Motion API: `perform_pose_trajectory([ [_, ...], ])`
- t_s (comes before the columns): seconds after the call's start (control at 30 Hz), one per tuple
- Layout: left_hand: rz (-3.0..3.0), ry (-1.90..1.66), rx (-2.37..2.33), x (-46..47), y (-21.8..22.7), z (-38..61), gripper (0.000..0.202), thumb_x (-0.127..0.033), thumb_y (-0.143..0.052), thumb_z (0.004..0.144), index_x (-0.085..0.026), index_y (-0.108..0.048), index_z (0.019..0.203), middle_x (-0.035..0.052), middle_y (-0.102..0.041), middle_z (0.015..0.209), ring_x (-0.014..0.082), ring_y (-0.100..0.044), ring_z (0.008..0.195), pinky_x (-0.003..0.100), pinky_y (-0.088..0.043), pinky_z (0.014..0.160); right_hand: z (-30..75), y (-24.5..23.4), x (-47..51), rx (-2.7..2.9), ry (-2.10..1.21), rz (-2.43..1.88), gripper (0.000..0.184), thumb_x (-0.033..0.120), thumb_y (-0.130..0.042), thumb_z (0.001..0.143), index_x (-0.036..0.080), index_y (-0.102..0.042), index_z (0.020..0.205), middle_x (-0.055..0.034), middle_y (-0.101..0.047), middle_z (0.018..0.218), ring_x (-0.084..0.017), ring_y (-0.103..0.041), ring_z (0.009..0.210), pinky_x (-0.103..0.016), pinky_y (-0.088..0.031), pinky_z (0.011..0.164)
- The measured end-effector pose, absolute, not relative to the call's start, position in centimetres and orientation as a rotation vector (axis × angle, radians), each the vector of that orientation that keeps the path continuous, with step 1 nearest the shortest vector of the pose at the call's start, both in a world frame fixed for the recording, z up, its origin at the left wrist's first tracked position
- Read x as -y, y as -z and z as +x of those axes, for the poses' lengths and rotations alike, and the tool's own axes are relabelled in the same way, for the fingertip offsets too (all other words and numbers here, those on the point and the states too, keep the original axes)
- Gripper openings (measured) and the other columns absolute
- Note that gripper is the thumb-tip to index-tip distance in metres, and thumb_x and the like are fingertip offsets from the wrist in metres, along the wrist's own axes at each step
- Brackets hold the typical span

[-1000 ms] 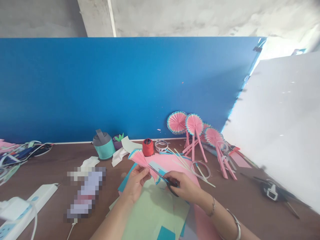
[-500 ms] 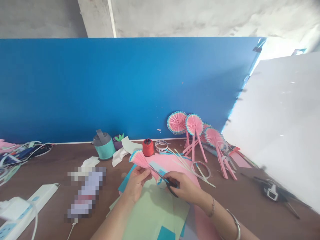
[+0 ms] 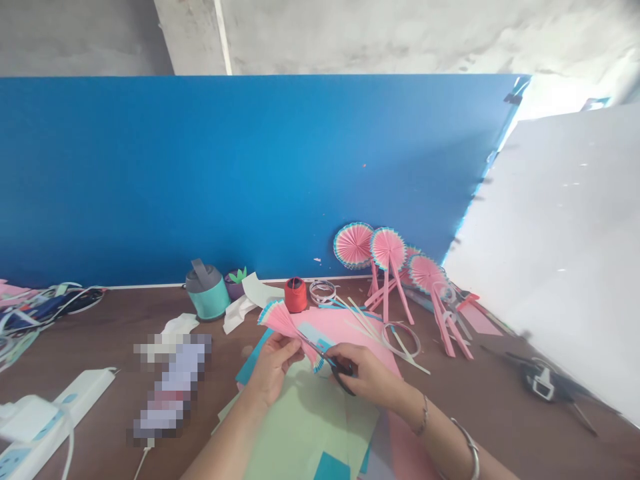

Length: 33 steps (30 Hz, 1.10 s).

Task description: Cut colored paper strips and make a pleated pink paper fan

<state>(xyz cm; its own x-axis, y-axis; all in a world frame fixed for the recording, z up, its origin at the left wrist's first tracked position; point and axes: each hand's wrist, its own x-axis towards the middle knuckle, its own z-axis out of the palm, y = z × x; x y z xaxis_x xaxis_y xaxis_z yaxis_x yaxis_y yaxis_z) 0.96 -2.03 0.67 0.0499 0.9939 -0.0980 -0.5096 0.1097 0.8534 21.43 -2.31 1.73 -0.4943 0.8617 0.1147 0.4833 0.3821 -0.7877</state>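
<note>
My left hand (image 3: 275, 363) pinches a pleated pink paper fan (image 3: 280, 320) at its gathered middle. The fan's upper end spreads out, with a blue and cream edge; its lower end points toward my right hand (image 3: 364, 373). That hand is closed round the black handles of a pair of scissors (image 3: 343, 377), whose blades lie along the fan's lower pleats, close to the left fingertips. Whether the blades touch the paper I cannot tell. Beneath both hands lie sheets of green paper (image 3: 300, 420) and pink paper (image 3: 345, 323).
Several pink round fans (image 3: 389, 249) with paper handles lean at the back right. Behind the sheets stand red thread (image 3: 296, 295), tape rolls (image 3: 323, 291) and a teal pot (image 3: 207, 297). A power strip (image 3: 60, 420) lies left; a hot glue gun (image 3: 543, 383) lies right.
The view has shifted very slightly. Both hands, the fan and the scissors stay almost where they were.
</note>
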Motion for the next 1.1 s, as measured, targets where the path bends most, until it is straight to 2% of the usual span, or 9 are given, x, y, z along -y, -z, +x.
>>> perform_pose_trajectory([
  [0.87, 0.711, -1.350, -0.869, 2.1, -0.8, 1.1, 0.028, -0.027, -0.083, 0.054, -0.017, -0.069, 0.076, 0.0021, -0.071, 0.072, 0.0137, -0.064, 0.065, 0.026, -0.050, 0.066, 21.5, -0.9, 2.1, 2.081, -1.036, -1.119, 0.027, 0.016, -0.055, 0.071, 0.018, -0.064, 0.096, 0.0013, -0.054, 0.067, -0.010, -0.043, 0.055, -0.021, -0.037, 0.051],
  [1.1, 0.757, -1.294, -0.800, 2.2, -1.3, 1.0, 0.032, -0.033, -0.077, 0.065, -0.019, -0.064, 0.091, 0.0016, -0.070, 0.077, 0.0141, -0.065, 0.066, 0.026, -0.051, 0.064, 21.8, -0.4, 1.7, 2.079, -1.006, -1.119, 0.029, 0.015, -0.053, 0.071, 0.019, -0.063, 0.098, 0.0020, -0.053, 0.065, -0.011, -0.044, 0.056, -0.021, -0.036, 0.052],
])
